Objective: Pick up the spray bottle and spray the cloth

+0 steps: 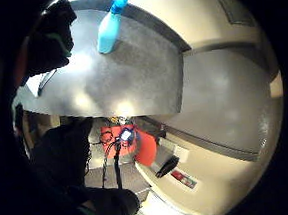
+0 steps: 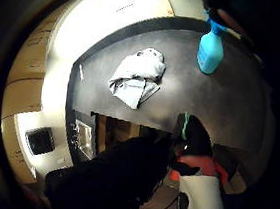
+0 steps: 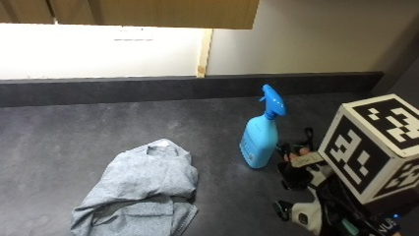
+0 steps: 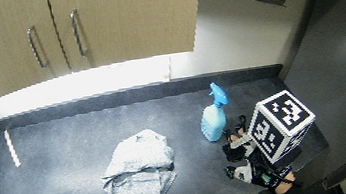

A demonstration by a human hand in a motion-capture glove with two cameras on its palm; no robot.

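From the outside view, a light-blue plastic spray bottle with a darker blue trigger head point(image 3: 264, 133) stands upright on the dark speckled counter point(image 3: 98, 125), nozzle pointing away from the crumpled grey cloth point(image 3: 140, 189) that lies well apart from it, nearer the front edge. The bottle looks set upright so a hand can wrap its body from the side. The black-gloved right hand point(image 3: 301, 169) sits low beside the bottle's base, close to it but not touching, on the side away from the cloth. Its fingers point(image 3: 288, 150) reach toward the bottle and hold nothing, though how far they curl is hard to tell here.

The wide outside view shows the same layout: bottle point(image 4: 214, 116) upright near the counter's point(image 4: 58, 142) middle, cloth point(image 4: 140, 169) spread in loose folds, the hand point(image 4: 237, 149) just beside the bottle.

In the little finger side palm view the bottle point(image 1: 110, 27) stands on the counter away from the palm, so no grasp has begun.

In the thumb side palm view both bottle point(image 2: 211, 49) and cloth point(image 2: 136, 78) lie out ahead on the counter; dark glove fingers point(image 2: 195, 133) hang relaxed, gripping nothing. The pickup appears not yet started.
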